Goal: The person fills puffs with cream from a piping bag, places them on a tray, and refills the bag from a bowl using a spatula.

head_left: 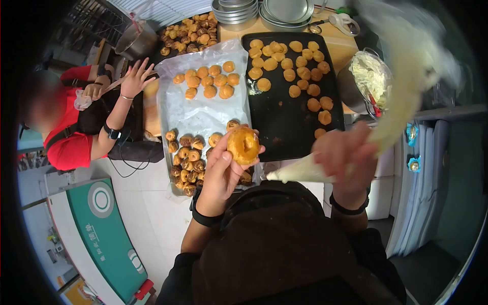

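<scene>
Cream puff [243,145] is held up in front of the person's chest, over the near end of the lined tray [203,116]. The left hand [223,173] has it with the wrist cocked back, thumb on the near side and fingers curled round the far edge. Right hand [345,155] is clenched tight round a piping bag [300,172], tip pointing left at the puff but just short of touching, while the bag's fat end blurs up past the bowl of cream [371,76].
</scene>
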`<state>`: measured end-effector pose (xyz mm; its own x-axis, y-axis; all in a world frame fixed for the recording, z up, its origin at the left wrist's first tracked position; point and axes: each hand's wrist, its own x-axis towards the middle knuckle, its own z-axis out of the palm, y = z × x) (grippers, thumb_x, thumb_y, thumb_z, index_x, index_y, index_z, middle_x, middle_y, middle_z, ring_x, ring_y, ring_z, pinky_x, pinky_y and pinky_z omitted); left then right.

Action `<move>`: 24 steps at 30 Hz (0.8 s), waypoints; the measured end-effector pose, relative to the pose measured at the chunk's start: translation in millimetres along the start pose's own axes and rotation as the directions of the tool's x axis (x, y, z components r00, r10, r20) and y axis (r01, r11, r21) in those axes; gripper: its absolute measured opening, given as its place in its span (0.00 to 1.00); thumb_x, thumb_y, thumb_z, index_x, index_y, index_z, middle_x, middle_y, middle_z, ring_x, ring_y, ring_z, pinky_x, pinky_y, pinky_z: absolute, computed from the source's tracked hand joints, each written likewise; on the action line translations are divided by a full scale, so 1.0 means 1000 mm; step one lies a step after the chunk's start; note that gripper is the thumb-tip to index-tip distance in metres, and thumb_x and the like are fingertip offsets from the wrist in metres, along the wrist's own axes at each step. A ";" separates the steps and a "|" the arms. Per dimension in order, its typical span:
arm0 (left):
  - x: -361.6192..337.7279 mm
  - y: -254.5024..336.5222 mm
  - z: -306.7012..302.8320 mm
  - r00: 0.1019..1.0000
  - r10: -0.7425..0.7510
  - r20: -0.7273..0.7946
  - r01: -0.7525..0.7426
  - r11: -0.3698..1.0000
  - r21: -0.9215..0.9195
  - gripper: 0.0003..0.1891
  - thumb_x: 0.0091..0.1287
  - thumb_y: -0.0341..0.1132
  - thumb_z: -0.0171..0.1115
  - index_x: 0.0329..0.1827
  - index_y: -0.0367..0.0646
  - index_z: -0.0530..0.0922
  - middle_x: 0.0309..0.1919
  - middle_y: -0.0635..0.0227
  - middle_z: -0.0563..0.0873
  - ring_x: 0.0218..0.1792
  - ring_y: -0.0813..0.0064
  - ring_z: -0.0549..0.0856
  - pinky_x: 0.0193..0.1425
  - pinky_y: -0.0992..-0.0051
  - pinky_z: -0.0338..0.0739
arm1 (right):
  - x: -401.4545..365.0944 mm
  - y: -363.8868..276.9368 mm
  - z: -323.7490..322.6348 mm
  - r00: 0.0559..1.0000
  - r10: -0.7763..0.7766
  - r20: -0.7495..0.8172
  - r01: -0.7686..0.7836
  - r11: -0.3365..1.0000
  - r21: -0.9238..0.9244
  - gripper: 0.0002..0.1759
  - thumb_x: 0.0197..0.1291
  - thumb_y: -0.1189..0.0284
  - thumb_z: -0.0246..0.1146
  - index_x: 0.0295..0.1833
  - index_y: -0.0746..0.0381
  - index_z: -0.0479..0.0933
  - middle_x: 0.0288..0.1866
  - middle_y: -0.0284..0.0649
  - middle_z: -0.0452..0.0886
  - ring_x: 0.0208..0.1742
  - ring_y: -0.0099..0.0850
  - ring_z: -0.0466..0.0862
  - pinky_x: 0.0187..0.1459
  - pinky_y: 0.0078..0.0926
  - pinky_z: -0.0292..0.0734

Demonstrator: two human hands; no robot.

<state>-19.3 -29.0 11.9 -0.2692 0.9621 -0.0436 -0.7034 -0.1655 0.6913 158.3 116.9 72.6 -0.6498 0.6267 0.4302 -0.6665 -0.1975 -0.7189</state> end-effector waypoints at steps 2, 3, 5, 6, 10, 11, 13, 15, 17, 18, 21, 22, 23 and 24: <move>-0.004 0.000 0.008 0.999 -0.031 0.011 0.031 0.999 -0.009 0.33 0.69 0.44 0.54 0.69 0.31 0.56 0.62 0.51 0.70 0.58 0.56 0.78 0.58 0.65 0.78 | 0.006 -0.012 0.007 0.978 -0.185 -0.093 0.186 0.982 0.008 0.18 0.73 0.56 0.41 0.32 0.55 0.59 0.14 0.29 0.67 0.20 0.25 0.68 0.32 0.27 0.69; -0.006 0.000 0.012 0.998 -0.054 0.020 0.055 0.998 -0.016 0.35 0.69 0.45 0.55 0.70 0.31 0.55 0.62 0.51 0.70 0.58 0.56 0.78 0.58 0.66 0.77 | 0.009 -0.014 0.007 0.964 -0.239 -0.115 0.244 0.969 0.039 0.19 0.74 0.56 0.40 0.31 0.54 0.58 0.14 0.29 0.66 0.20 0.26 0.67 0.32 0.27 0.69; -0.007 -0.002 0.016 0.996 -0.081 0.027 0.079 0.996 0.045 0.37 0.68 0.47 0.56 0.70 0.31 0.54 0.63 0.51 0.69 0.58 0.59 0.78 0.58 0.66 0.77 | 0.011 -0.011 0.006 0.966 -0.235 -0.107 0.237 0.971 0.005 0.19 0.74 0.56 0.40 0.31 0.55 0.59 0.15 0.30 0.67 0.20 0.26 0.68 0.32 0.27 0.69; -0.006 -0.003 0.017 0.995 -0.089 0.044 0.087 0.995 0.044 0.37 0.68 0.47 0.57 0.70 0.31 0.54 0.63 0.51 0.69 0.58 0.60 0.77 0.58 0.66 0.77 | 0.012 -0.008 0.006 0.969 -0.228 -0.094 0.227 0.974 -0.023 0.19 0.74 0.56 0.40 0.31 0.56 0.59 0.15 0.31 0.68 0.21 0.27 0.68 0.33 0.27 0.69; -0.005 -0.006 0.020 0.989 -0.117 0.090 0.115 0.993 0.023 0.36 0.67 0.47 0.57 0.70 0.32 0.56 0.64 0.52 0.69 0.59 0.64 0.76 0.59 0.66 0.75 | 0.010 0.008 0.009 0.986 -0.119 -0.118 0.115 0.992 -0.043 0.18 0.73 0.60 0.45 0.30 0.58 0.60 0.15 0.35 0.68 0.20 0.26 0.68 0.29 0.25 0.67; -0.004 -0.007 0.022 0.988 -0.123 0.092 0.119 0.992 0.048 0.36 0.67 0.46 0.57 0.70 0.33 0.56 0.64 0.52 0.69 0.60 0.64 0.76 0.59 0.65 0.75 | 0.010 0.010 0.011 0.986 -0.118 -0.119 0.113 0.993 -0.042 0.18 0.73 0.60 0.45 0.30 0.58 0.60 0.15 0.35 0.68 0.20 0.26 0.68 0.29 0.25 0.67; -0.003 -0.009 0.025 0.987 -0.132 0.096 0.129 0.991 0.035 0.35 0.67 0.46 0.57 0.70 0.33 0.56 0.64 0.52 0.69 0.60 0.64 0.75 0.59 0.65 0.75 | 0.009 0.012 0.013 0.987 -0.036 -0.154 0.008 0.984 -0.177 0.22 0.73 0.53 0.38 0.27 0.53 0.57 0.13 0.28 0.64 0.20 0.22 0.66 0.32 0.22 0.66; -0.003 -0.011 0.026 0.985 -0.140 0.100 0.139 0.990 0.021 0.35 0.67 0.46 0.57 0.70 0.33 0.57 0.63 0.52 0.69 0.60 0.64 0.75 0.60 0.65 0.75 | 0.010 0.013 0.016 0.984 -0.057 -0.166 0.024 0.981 -0.191 0.23 0.73 0.52 0.38 0.26 0.53 0.57 0.12 0.27 0.63 0.17 0.21 0.64 0.29 0.21 0.65; -0.002 -0.012 0.027 0.986 -0.152 0.071 0.148 0.988 0.051 0.34 0.68 0.44 0.57 0.70 0.33 0.57 0.63 0.52 0.69 0.61 0.64 0.74 0.60 0.65 0.74 | 0.011 0.012 0.017 0.986 -0.090 -0.138 0.078 0.993 -0.089 0.20 0.73 0.60 0.45 0.27 0.57 0.59 0.16 0.29 0.63 0.18 0.20 0.62 0.24 0.19 0.58; -0.003 -0.013 0.026 0.986 -0.153 0.071 0.150 0.987 0.050 0.34 0.68 0.44 0.57 0.70 0.33 0.57 0.63 0.52 0.69 0.61 0.64 0.74 0.60 0.65 0.74 | 0.011 0.012 0.017 0.986 -0.089 -0.140 0.077 0.993 -0.090 0.20 0.73 0.60 0.45 0.27 0.57 0.59 0.16 0.29 0.63 0.18 0.20 0.62 0.24 0.19 0.58; -0.002 -0.017 0.025 0.982 -0.161 0.103 0.161 0.987 0.006 0.33 0.69 0.43 0.56 0.70 0.33 0.57 0.63 0.53 0.69 0.61 0.63 0.74 0.61 0.65 0.74 | 0.013 0.010 0.019 0.988 -0.100 -0.119 0.088 0.991 -0.098 0.20 0.73 0.60 0.44 0.26 0.56 0.59 0.16 0.28 0.60 0.17 0.19 0.58 0.24 0.20 0.56; -0.002 -0.018 0.025 0.981 -0.160 0.107 0.162 0.987 -0.009 0.32 0.69 0.43 0.55 0.70 0.33 0.57 0.63 0.53 0.69 0.61 0.63 0.74 0.60 0.65 0.74 | 0.014 0.011 0.020 0.985 -0.106 -0.137 0.090 0.989 -0.117 0.20 0.73 0.60 0.45 0.26 0.56 0.59 0.16 0.28 0.60 0.17 0.19 0.58 0.24 0.21 0.57; -0.001 -0.018 0.025 0.981 -0.160 0.109 0.164 0.986 -0.024 0.32 0.70 0.42 0.55 0.70 0.33 0.57 0.63 0.53 0.69 0.61 0.63 0.74 0.60 0.64 0.74 | 0.015 0.012 0.020 0.982 -0.111 -0.155 0.091 0.987 -0.136 0.20 0.73 0.59 0.45 0.26 0.56 0.59 0.16 0.28 0.59 0.17 0.19 0.58 0.25 0.21 0.57; -0.001 -0.019 0.025 0.981 -0.161 0.109 0.165 0.986 -0.024 0.32 0.70 0.42 0.55 0.70 0.33 0.57 0.63 0.53 0.69 0.61 0.63 0.74 0.60 0.64 0.74 | 0.015 0.012 0.019 0.981 -0.111 -0.156 0.090 0.987 -0.136 0.20 0.73 0.59 0.45 0.26 0.56 0.59 0.16 0.28 0.59 0.17 0.19 0.58 0.25 0.21 0.57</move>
<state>11.1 -21.5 17.2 -0.0794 0.9940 -0.0759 -0.7540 -0.0101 0.6568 133.7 109.1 81.0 -0.5066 0.7547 0.4167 -0.6661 -0.0358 -0.7450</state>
